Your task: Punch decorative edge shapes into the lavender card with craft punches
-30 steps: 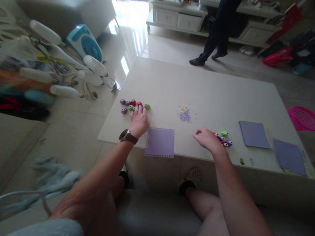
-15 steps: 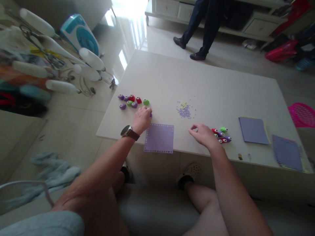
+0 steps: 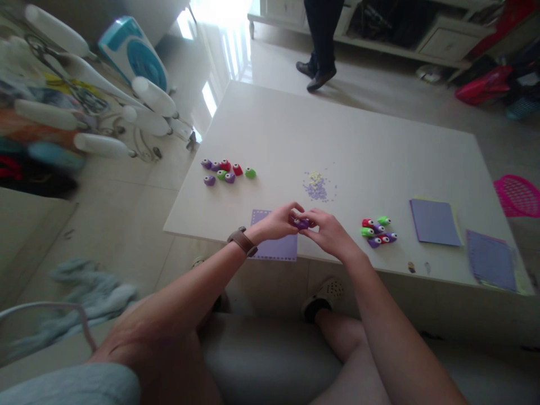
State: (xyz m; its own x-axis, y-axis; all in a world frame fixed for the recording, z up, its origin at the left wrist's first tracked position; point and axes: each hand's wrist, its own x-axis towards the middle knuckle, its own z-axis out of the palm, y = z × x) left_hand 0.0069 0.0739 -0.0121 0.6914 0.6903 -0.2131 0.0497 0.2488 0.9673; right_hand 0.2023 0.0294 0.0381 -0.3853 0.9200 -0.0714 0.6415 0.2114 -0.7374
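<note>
Both hands meet over the right part of a purple sheet [image 3: 276,247] with small holes along its edges, at the table's near edge. Between them is a small purple punch [image 3: 301,223] with an eye-like spot. My left hand [image 3: 282,220] grips it from the left, and my right hand [image 3: 327,228] has its fingers closed on its right side. Several red, green and purple punches [image 3: 225,165] stand at the left of the table. Another group of punches [image 3: 378,229] sits right of my right hand. Beyond my hands lies a pile of purple and yellow paper bits [image 3: 317,187].
A stack of purple sheets [image 3: 435,223] and a second stack with punched edges [image 3: 491,260] lie on the right of the white table [image 3: 358,140]. Two small items lie near its front edge. A person's legs [image 3: 324,34] are beyond the table. A pink basket [image 3: 518,196] stands at the right.
My left hand has moved right with the purple punch, off the table's left part. My right hand has moved left and closed on the punch too. The person's legs beyond have shifted left.
</note>
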